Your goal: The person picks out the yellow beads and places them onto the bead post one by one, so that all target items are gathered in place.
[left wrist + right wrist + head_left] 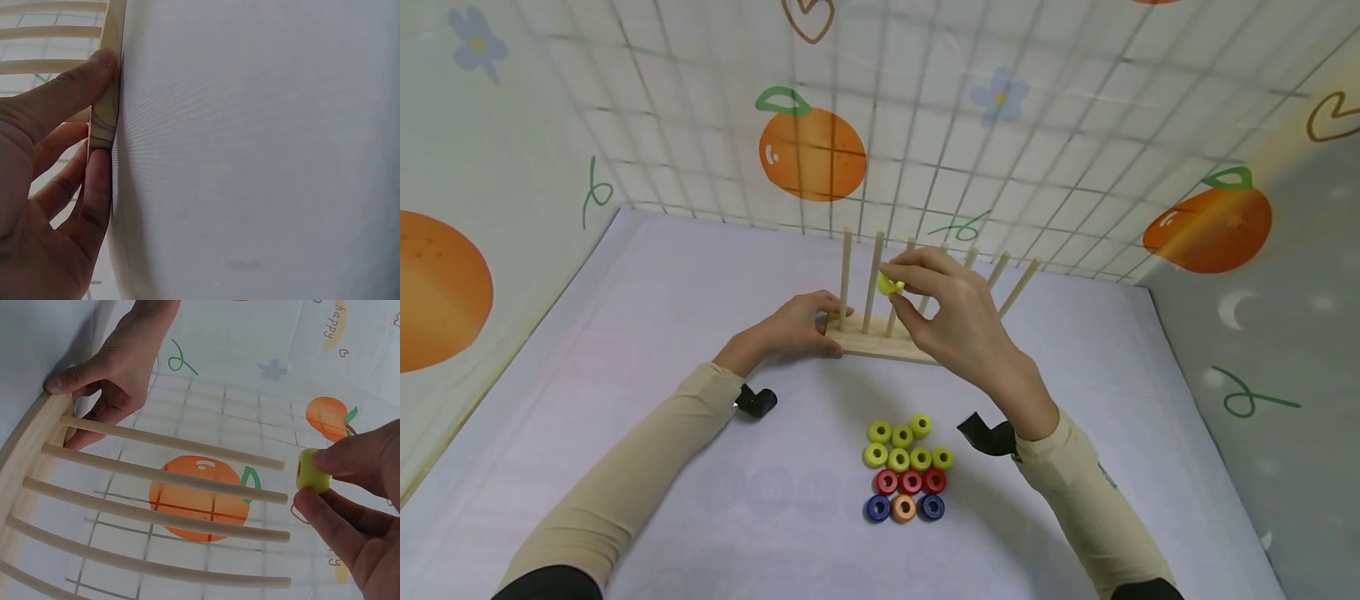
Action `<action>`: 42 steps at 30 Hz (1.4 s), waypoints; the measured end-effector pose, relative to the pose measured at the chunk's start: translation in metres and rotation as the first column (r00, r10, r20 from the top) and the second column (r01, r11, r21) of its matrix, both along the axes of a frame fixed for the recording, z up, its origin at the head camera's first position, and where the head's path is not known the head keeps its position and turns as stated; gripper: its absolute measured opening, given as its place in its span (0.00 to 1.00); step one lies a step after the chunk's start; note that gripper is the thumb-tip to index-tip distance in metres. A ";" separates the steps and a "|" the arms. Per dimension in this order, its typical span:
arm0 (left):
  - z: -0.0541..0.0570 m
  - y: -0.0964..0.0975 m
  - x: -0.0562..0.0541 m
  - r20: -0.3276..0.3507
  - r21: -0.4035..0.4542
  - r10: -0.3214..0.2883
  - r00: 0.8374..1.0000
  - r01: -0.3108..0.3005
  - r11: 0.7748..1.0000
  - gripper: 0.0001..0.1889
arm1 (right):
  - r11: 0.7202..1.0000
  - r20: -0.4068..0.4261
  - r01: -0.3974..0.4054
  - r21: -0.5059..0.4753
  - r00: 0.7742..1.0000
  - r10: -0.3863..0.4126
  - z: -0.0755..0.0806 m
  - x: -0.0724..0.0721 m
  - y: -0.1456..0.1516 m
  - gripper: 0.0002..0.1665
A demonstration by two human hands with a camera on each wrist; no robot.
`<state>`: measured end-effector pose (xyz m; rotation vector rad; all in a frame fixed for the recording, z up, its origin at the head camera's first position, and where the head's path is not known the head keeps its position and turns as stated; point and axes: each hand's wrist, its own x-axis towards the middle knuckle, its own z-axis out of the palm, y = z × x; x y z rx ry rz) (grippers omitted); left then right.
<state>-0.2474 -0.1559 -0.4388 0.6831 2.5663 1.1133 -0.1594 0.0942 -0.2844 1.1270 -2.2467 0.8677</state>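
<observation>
A wooden peg rack (880, 346) stands at the back of the table, several upright pegs (169, 478) rising from its flat base. My left hand (801, 325) grips the left end of that base, thumb on one face and fingers around the end, as the left wrist view shows. Between thumb and fingertips, my right hand (958, 312) pinches a yellow bead (314, 472). In the right wrist view the bead is just beyond the peg tips, close to the two leftmost pegs, its hole facing them. The right hand covers part of the rack in the head view.
Nearer on the table lie several yellow beads (898, 459), three red beads (911, 482), two blue beads (877, 508) and one orange bead (903, 508), grouped in rows. Behind the rack rises a wire grid (917, 167) covered with printed sheeting.
</observation>
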 end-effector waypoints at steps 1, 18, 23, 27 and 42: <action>0.000 0.000 0.000 -0.001 0.000 0.000 1.000 0.000 1.000 0.35 | 1.000 -0.008 0.002 0.002 1.000 -0.002 0.001 -0.001 -0.001 0.18; -0.003 -0.001 -0.002 -0.015 0.011 -0.017 1.000 0.017 1.000 0.35 | 1.000 -0.050 0.010 -0.025 0.999 -0.011 0.012 -0.018 -0.011 0.18; -0.006 -0.002 -0.004 -0.002 0.029 -0.010 1.000 0.010 1.000 0.36 | 1.000 -0.040 0.021 -0.023 0.999 -0.021 0.011 -0.023 -0.014 0.18; -0.006 -0.002 -0.005 0.005 0.035 -0.009 1.000 0.008 0.999 0.35 | 0.999 -0.021 0.037 -0.026 0.999 -0.037 0.012 -0.027 -0.017 0.18; -0.001 -0.002 -0.003 -0.031 -0.003 -0.032 0.999 0.032 0.999 0.34 | 0.993 -0.023 0.117 -0.001 0.993 -0.117 0.014 -0.039 -0.025 0.18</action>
